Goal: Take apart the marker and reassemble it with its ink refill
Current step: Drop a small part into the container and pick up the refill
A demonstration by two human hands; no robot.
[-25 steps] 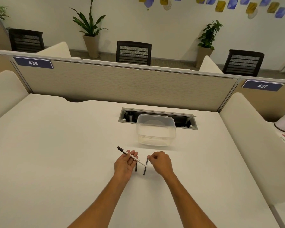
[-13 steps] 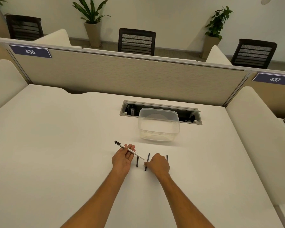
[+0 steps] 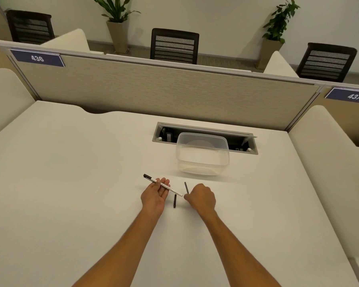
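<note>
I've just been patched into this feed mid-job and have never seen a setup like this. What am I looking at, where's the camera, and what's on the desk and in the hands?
There is no machine here: a person works bare-handed, and the one camera sits on their head, looking forward and down.

The left hand lies palm up and holds a slim white marker body with a black end. The right hand is curled at the marker's open end; what it pinches I cannot make out.

On the white desk lie two short thin black sticks, probably marker parts: one between the hands, one just beyond the right hand. Farther back stands an empty clear plastic tub, in front of an open cable hatch.
</note>
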